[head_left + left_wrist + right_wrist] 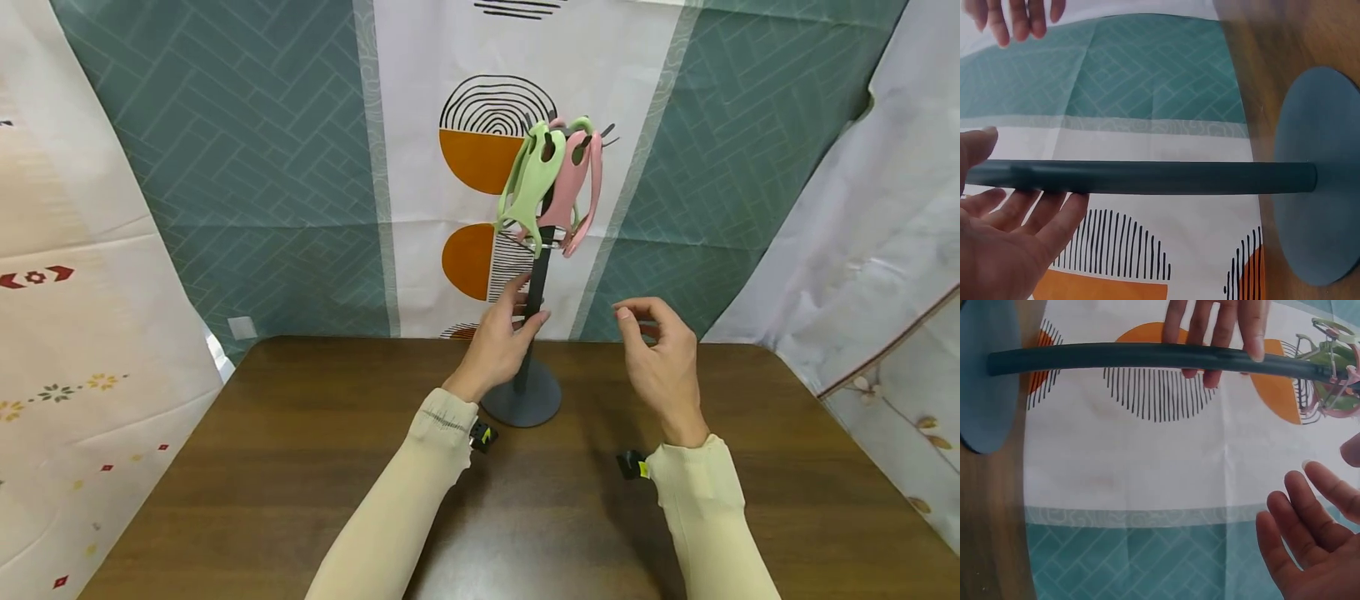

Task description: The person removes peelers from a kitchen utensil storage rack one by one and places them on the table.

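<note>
Stand (537, 283), slim, dark, green and pink pieces (539, 179) atop, left grip (495, 348) curled round it, right grip (663, 360) loosely spread

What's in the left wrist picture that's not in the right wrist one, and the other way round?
Only the left wrist view shows the palm of the left hand. Only the right wrist view shows the palm of the right hand and the pink and green things around the dark pole. Both show the pole, its base, fingers of both hands, brown table and patterned cloth.
</note>
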Motion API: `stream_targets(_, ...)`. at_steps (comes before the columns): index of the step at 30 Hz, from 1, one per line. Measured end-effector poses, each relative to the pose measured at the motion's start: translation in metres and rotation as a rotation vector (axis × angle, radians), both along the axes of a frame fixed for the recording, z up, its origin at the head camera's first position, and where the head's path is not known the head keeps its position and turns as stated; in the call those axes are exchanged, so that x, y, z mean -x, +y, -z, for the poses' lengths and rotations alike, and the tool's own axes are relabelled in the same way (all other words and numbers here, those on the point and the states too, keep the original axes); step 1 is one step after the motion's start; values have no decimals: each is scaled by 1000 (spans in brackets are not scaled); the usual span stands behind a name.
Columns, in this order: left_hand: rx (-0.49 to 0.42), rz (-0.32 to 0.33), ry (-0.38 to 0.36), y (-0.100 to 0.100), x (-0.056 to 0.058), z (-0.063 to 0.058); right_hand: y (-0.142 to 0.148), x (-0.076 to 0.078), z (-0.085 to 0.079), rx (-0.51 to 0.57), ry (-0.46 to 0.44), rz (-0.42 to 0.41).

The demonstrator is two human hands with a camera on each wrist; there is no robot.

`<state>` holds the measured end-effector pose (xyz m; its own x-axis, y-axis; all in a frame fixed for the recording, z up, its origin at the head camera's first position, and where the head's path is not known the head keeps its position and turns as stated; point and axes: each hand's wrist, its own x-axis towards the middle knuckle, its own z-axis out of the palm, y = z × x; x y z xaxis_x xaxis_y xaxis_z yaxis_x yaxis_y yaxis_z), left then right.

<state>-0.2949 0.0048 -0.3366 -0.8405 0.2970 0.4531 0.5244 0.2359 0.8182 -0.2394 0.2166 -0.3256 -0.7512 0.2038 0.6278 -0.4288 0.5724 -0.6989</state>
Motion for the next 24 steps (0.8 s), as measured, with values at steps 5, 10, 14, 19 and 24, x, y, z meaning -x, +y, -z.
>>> stream_targets(5, 3, -33, 21, 1, 1, -1, -5, 2, -7, 23, 46, -17)
stream_targets(10, -6, -83, 33, 5, -1, -2, -9, 1, -13, 36, 67, -34)
stream_targets(14, 20, -119, 44, 8, -1, -4, -13, 2, -19, 42, 91, -78)
stream_targets(19, 78, -165, 81, 12, 3, -4, -20, 5, -29, 60, 138, -153)
stream_targets(24, 132, -226, 139, 12, 5, -2, -30, 7, -37, 82, 173, -239)
